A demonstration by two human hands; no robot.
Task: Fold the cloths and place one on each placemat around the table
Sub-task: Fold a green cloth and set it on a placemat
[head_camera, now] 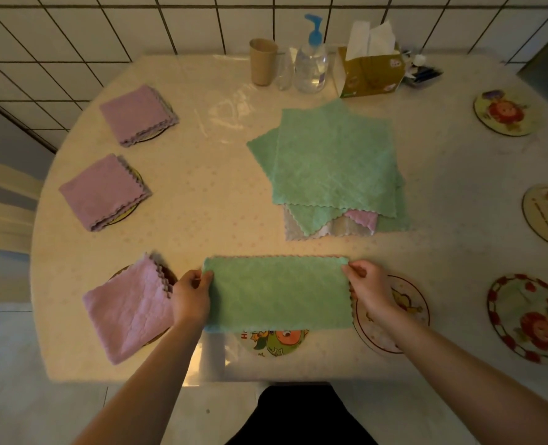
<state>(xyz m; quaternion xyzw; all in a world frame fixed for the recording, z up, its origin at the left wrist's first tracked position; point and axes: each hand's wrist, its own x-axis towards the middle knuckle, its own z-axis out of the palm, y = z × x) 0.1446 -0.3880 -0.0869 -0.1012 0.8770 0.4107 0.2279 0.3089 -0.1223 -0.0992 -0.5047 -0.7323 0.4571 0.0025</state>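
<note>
The round table (pixel 221 200) carries a loose stack of unfolded green cloths (pixel 333 159) near its middle. At its near edge a green cloth (pixel 277 293), folded in half into a long strip, lies over a cartoon placemat (pixel 276 343) whose lettering is mostly covered. Both forearms reach straight forward, palms down. The left hand (pixel 190 297) pinches the strip's left end; the right hand (pixel 367 285) pinches its right end. Three folded pink cloths (pixel 128 311) sit on placemats along the left edge.

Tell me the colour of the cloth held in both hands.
Green cloth, seen in the head view, the only view.
</note>
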